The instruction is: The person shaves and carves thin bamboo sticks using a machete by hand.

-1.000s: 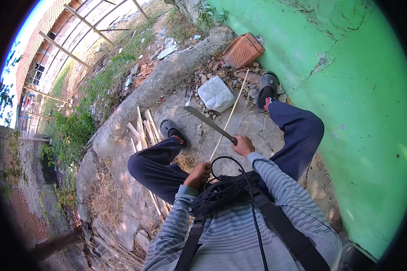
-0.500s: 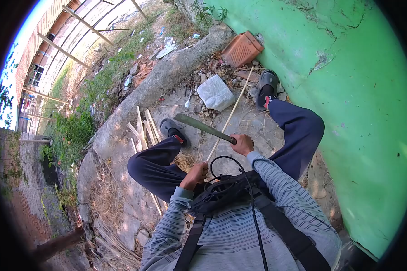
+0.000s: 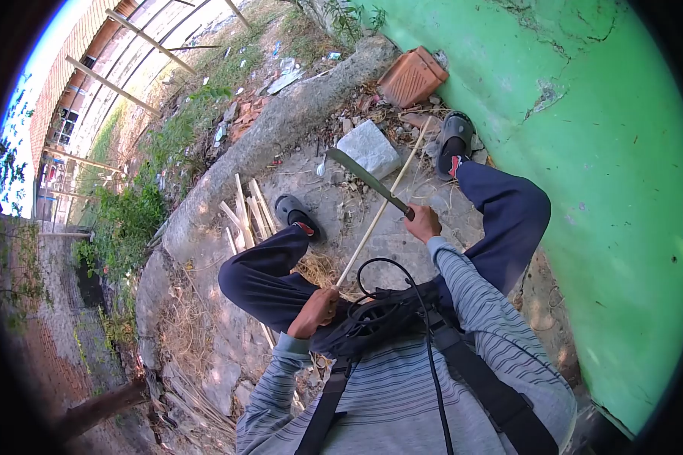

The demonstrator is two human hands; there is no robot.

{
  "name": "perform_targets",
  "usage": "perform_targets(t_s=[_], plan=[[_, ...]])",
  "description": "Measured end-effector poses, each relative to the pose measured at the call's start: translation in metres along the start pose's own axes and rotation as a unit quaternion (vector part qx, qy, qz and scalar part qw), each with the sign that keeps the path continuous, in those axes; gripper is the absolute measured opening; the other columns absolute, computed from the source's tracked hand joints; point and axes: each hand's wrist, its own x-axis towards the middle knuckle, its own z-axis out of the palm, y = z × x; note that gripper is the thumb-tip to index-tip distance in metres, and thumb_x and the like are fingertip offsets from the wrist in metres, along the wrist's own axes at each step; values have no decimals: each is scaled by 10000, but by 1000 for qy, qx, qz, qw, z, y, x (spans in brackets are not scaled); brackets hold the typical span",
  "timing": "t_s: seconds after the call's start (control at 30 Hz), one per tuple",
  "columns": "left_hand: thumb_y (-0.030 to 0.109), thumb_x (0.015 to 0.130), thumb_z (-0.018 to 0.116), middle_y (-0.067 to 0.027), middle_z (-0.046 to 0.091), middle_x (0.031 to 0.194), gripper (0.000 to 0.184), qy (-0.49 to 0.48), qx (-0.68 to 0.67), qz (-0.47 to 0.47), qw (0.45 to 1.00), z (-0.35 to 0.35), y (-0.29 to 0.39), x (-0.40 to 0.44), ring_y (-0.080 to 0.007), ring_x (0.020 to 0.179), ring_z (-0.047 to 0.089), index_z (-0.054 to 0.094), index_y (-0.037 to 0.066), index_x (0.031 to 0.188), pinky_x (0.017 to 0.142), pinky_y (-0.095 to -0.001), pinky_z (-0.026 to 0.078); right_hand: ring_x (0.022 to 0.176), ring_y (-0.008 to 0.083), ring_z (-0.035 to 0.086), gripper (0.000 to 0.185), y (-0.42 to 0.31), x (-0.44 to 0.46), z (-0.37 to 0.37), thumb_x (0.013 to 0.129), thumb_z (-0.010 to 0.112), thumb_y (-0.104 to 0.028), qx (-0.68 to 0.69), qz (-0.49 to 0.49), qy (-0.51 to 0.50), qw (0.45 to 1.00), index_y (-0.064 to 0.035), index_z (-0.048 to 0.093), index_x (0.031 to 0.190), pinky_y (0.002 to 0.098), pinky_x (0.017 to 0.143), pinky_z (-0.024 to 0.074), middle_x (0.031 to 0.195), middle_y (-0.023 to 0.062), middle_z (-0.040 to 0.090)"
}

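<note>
My right hand is closed around the handle of a machete. Its long dark blade points away to the upper left and crosses over a thin bamboo strip. In my left hand, by my lap, the near end of that strip is gripped. The strip slants away from me to the upper right, its far end near my right shoe. Whether the blade's edge presses on the strip, I cannot tell.
More split bamboo pieces lie beside my left shoe. A pale stone block and an orange clay block stand ahead. The green wall rises on my right, and a low concrete edge curves along the left.
My right hand and the machete have moved forward and right, away from my left hand. My left hand has drawn back toward my lap, still holding the strip.
</note>
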Motion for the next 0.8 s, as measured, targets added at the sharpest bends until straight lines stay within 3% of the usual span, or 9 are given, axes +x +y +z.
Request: perform_targets(t_s=[0.07,0.23,0.37,0.47,0.63,0.73,0.8], plan=[[349,1095,442,101,281,591,377,-10,-10,-4,1000,3,3,4,-53,432,259,407,183,758,394,-264,196,789,426,695,191,-5,-6,9,799,699,-223,26,-28,62,997,-116,716,957,533,714,557,803,184,708],[344,1092,439,103,269,610,373,1,11,9,1000,14,12,-2,-38,470,236,379,195,756,416,-241,186,816,412,700,277,-27,-27,11,757,761,-254,-22,-68,-31,997,-133,734,1005,514,722,557,819,170,714],[374,1087,460,98,289,608,363,46,32,5,998,1,3,-47,-46,452,244,399,186,782,404,-249,183,809,417,694,247,8,13,-5,784,720,-225,-3,9,40,999,-111,728,1003,509,711,550,814,172,711],[363,1089,457,97,286,607,364,13,31,-5,999,-2,0,-52,-44,456,242,389,187,778,407,-249,185,798,442,685,179,-3,4,-2,806,680,-226,29,-8,58,998,-103,703,934,552,707,536,789,197,694],[362,1096,453,100,286,618,373,13,20,2,1000,-1,3,-51,-38,468,240,382,187,774,416,-253,183,813,438,693,237,-16,-13,9,806,683,-241,33,-59,27,997,-125,727,1007,537,733,554,808,200,706],[352,1102,449,105,272,626,376,29,29,0,999,-7,-3,-83,-36,480,231,379,189,770,428,-256,178,814,438,695,192,9,14,-9,815,673,-231,-2,14,75,997,-104,727,948,532,736,559,815,196,713],[347,1104,447,107,265,630,375,41,32,-12,999,-16,-16,-98,-36,487,226,379,190,770,434,-257,177,761,433,672,159,24,26,-15,804,682,-198,33,70,96,992,-62,697,884,508,674,516,802,195,700]])
